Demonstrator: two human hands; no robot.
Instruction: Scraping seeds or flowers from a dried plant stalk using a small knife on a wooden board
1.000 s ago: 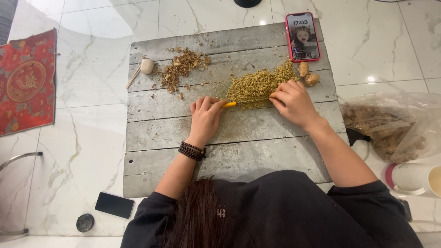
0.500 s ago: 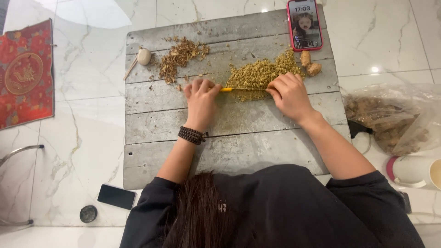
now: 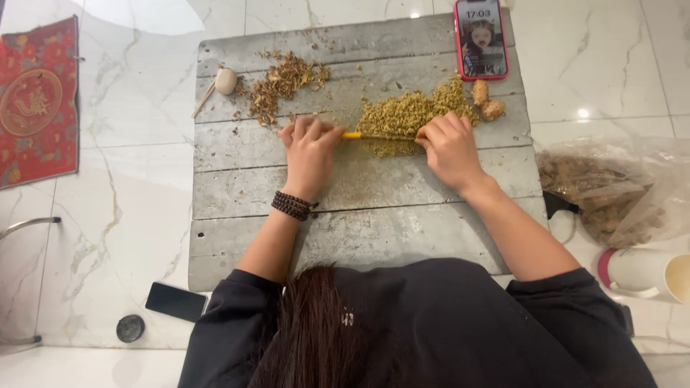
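My left hand (image 3: 310, 147) and my right hand (image 3: 449, 147) each pinch one end of a thin yellow stick (image 3: 370, 136) lying across a grey wooden board (image 3: 359, 201). The stick rests in a pile of yellow-green dried plant bits (image 3: 410, 115). A beaded bracelet (image 3: 292, 205) is on my left wrist. A second, browner pile of dried bits (image 3: 284, 82) lies at the board's far left, beside a small pale round object on a stick (image 3: 225, 81). Two knobbly tan lumps (image 3: 486, 102) sit to the right of the green pile.
A red-cased phone (image 3: 481, 38) lies lit at the board's far right corner. A clear bag of brown dried material (image 3: 611, 190) and a white cup (image 3: 647, 273) are on the right. A red patterned mat (image 3: 36, 100), a dark phone (image 3: 176, 301) and a small dark disc (image 3: 130, 328) lie left.
Both hands shifted toward the far side of the board and spread apart along the yellow stick, now pinching its two ends at the green pile.
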